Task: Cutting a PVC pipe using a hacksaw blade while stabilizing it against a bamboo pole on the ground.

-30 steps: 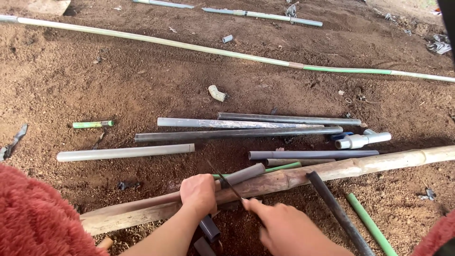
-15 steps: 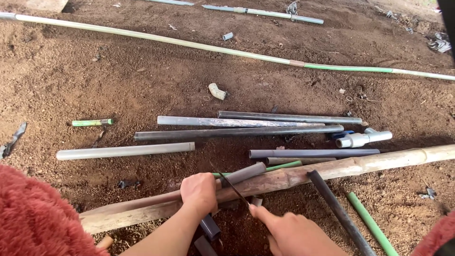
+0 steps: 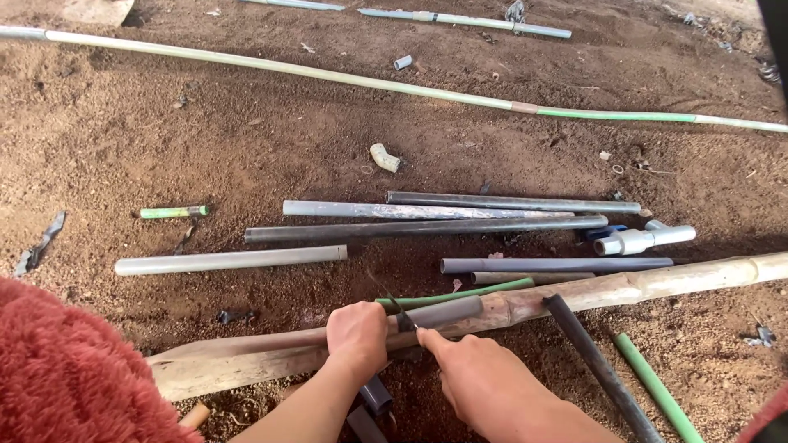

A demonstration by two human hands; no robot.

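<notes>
**A:** What have the hands got from where you sit?

**B:** My left hand [image 3: 357, 335] is closed in a fist around a short grey pipe [image 3: 439, 313], pinning it on top of the long bamboo pole [image 3: 657, 283] that runs across the dirt ground [image 3: 246, 139]. The pipe's free end points right, just beside a thin green rod [image 3: 460, 294].

**A:** And the right?

**B:** My right hand [image 3: 476, 381] sits just right of the left one, fingers curled tight round a thin dark blade [image 3: 392, 303]. The blade slants up and to the left and meets the grey pipe right beside my left fist. I cannot tell what kind of blade it is; its handle is hidden in the palm.

**A:** What lies around them?

**B:** Beyond the bamboo there is a loose row of grey pipes [image 3: 427, 210], a pale one [image 3: 230, 261] lying apart on the left, and a white tee fitting [image 3: 644, 239] on the right. A dark pipe [image 3: 599, 369] and a green pipe [image 3: 652, 385] slant away under my right forearm. A white elbow fitting [image 3: 383, 157] lies further up the dirt, and a long pale hose [image 3: 328, 75] crosses the far ground. Fuzzy red fabric [image 3: 66, 369] fills the lower left corner.
</notes>
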